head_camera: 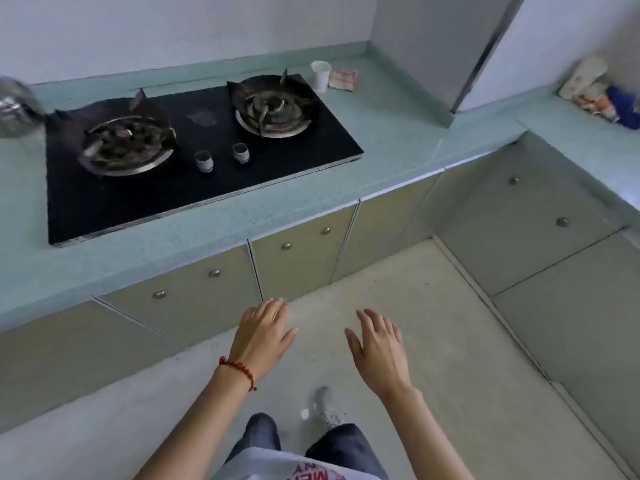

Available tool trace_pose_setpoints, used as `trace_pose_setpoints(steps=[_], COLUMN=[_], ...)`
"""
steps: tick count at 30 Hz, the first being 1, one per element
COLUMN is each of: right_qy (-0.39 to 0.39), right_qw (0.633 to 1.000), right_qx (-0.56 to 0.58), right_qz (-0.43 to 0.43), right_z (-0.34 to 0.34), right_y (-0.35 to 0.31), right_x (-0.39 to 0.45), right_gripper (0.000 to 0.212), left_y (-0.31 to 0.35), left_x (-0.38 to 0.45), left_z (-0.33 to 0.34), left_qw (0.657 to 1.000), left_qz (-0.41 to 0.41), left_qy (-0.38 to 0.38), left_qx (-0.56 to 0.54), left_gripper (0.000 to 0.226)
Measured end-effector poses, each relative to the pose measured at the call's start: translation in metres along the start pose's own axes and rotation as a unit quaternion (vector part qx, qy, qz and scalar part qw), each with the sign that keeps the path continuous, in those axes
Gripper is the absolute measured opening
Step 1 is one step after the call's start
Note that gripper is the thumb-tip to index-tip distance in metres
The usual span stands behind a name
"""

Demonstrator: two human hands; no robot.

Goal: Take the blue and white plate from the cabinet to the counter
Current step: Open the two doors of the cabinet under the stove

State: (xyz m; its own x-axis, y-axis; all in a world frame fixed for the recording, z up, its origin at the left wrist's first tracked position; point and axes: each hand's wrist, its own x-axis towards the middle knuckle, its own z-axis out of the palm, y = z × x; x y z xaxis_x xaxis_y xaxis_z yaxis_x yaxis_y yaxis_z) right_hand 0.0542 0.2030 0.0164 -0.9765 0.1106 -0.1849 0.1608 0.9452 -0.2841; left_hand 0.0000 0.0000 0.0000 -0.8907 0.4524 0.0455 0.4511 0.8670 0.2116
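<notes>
No blue and white plate is in view. The pale green counter [398, 133] runs across the upper half, with closed beige cabinet doors [301, 258] under it, each with a round metal knob. My left hand [261, 336], with a red bead bracelet at the wrist, is stretched out palm down, fingers apart, in front of the cabinet doors below the stove. My right hand [379, 344] hovers beside it over the floor, also palm down and holding nothing. Neither hand touches a door or knob.
A black two-burner gas stove [194, 181] is set into the counter. A white cup [320, 75] and a small packet [343, 79] stand behind it, a metal pot [15, 107] at the far left, bags [595, 90] on the right counter wing. More cabinet doors [533, 216] line the right.
</notes>
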Motion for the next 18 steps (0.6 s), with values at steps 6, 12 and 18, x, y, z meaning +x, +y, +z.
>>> trace_pose_setpoints(steps=[6,12,18], right_qy=[0.01,-0.002,-0.03], right_qw=[0.989,0.973,0.964], right_qx=[-0.008,-0.006,0.013], right_qz=[-0.148,-0.232,-0.262], right_z=[-0.014,-0.015,0.001], right_y=[0.018,0.012,-0.003], right_x=[0.074,0.123,0.145], right_gripper=[0.038,0.037,0.039], left_y=[0.005,0.009,0.002], left_x=[0.02,0.025,0.032], left_z=[0.003,0.009,0.015], left_qw=[0.987,0.971,0.965], left_qz=[-0.153,-0.237,-0.257], left_qy=[0.017,0.02,0.035], left_qx=[-0.04,-0.033,-0.025], left_gripper=[0.037,0.04,0.037])
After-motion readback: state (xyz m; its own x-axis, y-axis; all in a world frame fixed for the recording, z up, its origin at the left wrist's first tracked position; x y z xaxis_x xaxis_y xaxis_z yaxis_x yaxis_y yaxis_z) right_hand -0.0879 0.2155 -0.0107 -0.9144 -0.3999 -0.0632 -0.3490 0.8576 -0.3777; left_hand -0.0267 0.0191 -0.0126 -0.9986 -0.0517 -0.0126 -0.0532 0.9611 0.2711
